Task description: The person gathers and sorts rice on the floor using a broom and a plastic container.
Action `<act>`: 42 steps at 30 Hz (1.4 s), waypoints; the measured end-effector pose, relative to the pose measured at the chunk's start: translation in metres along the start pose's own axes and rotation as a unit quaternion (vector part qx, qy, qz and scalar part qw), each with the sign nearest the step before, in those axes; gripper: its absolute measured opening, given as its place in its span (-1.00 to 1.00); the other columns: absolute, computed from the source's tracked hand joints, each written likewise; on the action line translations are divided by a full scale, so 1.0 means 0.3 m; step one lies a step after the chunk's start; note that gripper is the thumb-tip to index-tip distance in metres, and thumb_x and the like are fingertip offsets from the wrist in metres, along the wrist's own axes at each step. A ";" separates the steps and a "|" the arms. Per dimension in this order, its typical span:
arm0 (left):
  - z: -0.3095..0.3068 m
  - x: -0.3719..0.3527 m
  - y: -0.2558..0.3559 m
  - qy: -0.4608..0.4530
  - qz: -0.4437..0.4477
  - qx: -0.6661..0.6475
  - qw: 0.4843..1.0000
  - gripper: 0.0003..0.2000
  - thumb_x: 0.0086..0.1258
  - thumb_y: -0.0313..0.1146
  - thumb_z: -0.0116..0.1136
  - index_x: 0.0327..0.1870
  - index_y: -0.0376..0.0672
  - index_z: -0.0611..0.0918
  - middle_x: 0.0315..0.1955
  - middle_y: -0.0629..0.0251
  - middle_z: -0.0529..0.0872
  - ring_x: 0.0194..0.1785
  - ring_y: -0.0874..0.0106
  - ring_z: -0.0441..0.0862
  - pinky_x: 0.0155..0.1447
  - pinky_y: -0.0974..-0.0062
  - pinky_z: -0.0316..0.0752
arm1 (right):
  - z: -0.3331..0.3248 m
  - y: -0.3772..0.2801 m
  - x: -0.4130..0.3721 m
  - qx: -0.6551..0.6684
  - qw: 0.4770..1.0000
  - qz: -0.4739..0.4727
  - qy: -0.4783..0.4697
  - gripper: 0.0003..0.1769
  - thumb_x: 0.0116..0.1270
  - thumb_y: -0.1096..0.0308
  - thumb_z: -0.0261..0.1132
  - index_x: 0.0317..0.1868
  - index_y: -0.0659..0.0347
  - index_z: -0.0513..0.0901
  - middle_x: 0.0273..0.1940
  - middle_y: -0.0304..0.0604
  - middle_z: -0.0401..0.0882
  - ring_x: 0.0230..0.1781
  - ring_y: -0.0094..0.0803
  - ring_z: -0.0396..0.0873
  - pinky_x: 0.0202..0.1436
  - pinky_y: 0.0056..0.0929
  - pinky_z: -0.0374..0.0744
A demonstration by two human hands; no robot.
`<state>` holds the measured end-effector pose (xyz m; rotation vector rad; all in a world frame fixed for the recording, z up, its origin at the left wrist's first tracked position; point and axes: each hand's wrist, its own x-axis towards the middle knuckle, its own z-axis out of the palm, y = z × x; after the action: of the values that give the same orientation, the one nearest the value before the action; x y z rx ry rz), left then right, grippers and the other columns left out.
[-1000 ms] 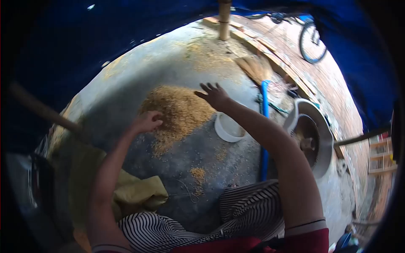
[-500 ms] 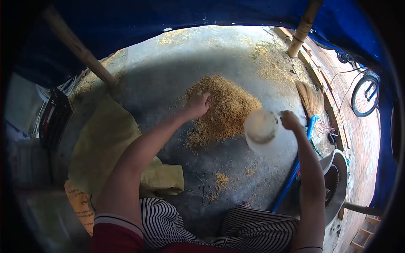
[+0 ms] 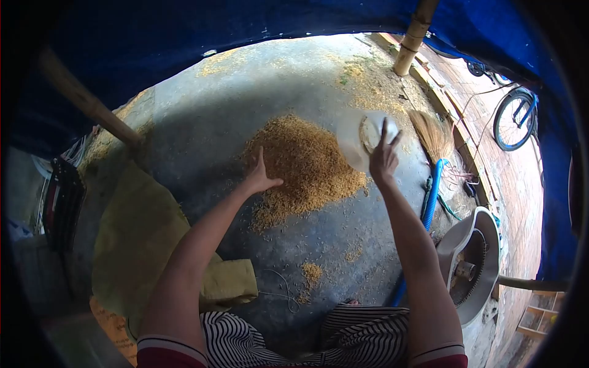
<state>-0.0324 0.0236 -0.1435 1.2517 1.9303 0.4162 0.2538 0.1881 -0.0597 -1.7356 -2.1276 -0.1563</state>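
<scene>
Nearest, at the lower edge: striped trousers (image 3: 236, 334) and red sleeves (image 3: 169, 357). Olive sack (image 3: 132, 230) to the left, spread on the concrete floor (image 3: 202, 126), its folded end beside the left forearm. Thin string (image 3: 287, 283) curls out from that end; small grain clump (image 3: 311, 273) just beside the string.

To the right, beyond the right forearm, a grey tub (image 3: 453, 240) with a round fitting inside; blue hose (image 3: 434, 195) runs along the floor near it.

Farther out, left hand (image 3: 261, 178) at the near left side of the grain heap (image 3: 307, 161), palm side toward it, thumb and fingers apart, nothing gripped. Right hand (image 3: 384, 157) at the near right side of the white bucket (image 3: 350, 138), fingers spread; whether skin meets plastic, cannot tell. Bucket blurred, against the heap's right side in view; whether it touches the floor, unclear.

Past these, straw broom (image 3: 433, 132) above the hose end. Farthest: bamboo post (image 3: 413, 40), loose grain (image 3: 368, 86) near its foot, bicycle wheel (image 3: 498, 122) at right, blue tarpaulin (image 3: 153, 52) overhead.
</scene>
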 end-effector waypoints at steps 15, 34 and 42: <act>0.118 0.023 0.102 -0.018 -0.066 0.139 0.988 0.23 -0.12 0.11 0.41 0.39 -0.13 -0.29 0.34 -0.31 -0.20 0.41 -0.14 -0.23 0.39 0.00 -0.04 | -0.086 -0.019 0.002 0.118 0.984 -0.012 -0.133 -0.06 -0.07 0.24 0.32 0.34 -0.38 0.05 0.32 0.40 -0.17 -0.22 0.18 0.55 -0.23 -0.14 0.60; -0.241 -0.444 0.152 -0.363 0.110 0.275 0.883 -0.23 -0.08 0.14 0.34 0.08 -0.27 0.48 -0.02 -0.02 0.55 0.02 0.14 0.54 0.08 0.28 0.45 | -0.134 -0.251 -0.176 0.021 0.981 -0.162 -0.106 -0.06 0.01 0.34 0.32 0.38 -0.23 0.01 0.36 0.35 -0.32 0.35 0.42 -0.28 0.28 0.38 -0.11; -0.002 -0.821 -0.011 -0.308 0.042 0.443 0.841 -0.61 -0.07 -0.22 0.28 -0.19 -0.23 0.64 -0.19 0.10 0.65 -0.07 0.13 0.59 -0.05 0.28 0.52 | -0.193 -0.424 -0.227 0.043 0.959 -0.255 -0.113 -0.28 0.01 0.33 0.29 0.25 0.02 0.28 0.38 0.24 -0.26 0.40 0.22 -0.26 0.29 0.41 -0.11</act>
<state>0.0164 -0.1938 -0.0385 1.7465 1.4863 -0.8692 0.1555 0.0778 -0.0117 -1.1673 -2.6701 -0.0023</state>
